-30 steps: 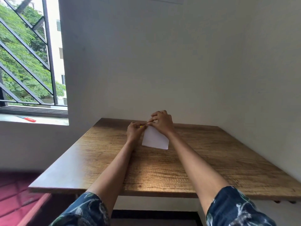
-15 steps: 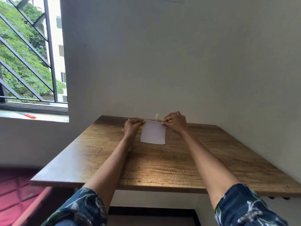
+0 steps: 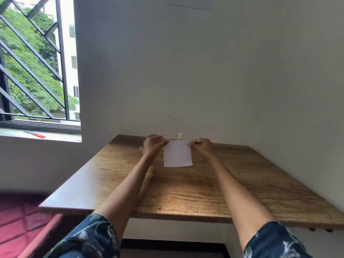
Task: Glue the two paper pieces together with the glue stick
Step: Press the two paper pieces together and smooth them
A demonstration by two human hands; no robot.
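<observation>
**Hands part to the top corners of the white paper**

A second ago both hands were bunched together over the far left corner of the sheet; half a second ago they had begun to spread, and now they sit well apart, one at each top corner. The left hand [image 3: 153, 146] has its fingers curled, pinching the far left corner of the white paper [image 3: 177, 154]. The right hand [image 3: 202, 147] is likewise curled, pinching the far right corner. The sheet has also turned from a slanted lie to sit roughly square to the table edge.

The paper lies near the far edge of the wooden table [image 3: 186, 192], its near edge free. Whether it is one sheet or two stacked cannot be told. No writing can be read on its face.

Just behind the paper's far edge stands the glue stick [image 3: 180, 136], upright, pale, close to the wall; any label on it is too small to read. A small yellow thing [image 3: 163, 148] peeks out between the left hand and the paper's left edge, and what it is cannot be told.

On the window sill [image 3: 55, 135] at left lies a red and blue tool [image 3: 35, 134]. Both forearms emerge from dark patterned sleeves [image 3: 89, 239]
</observation>
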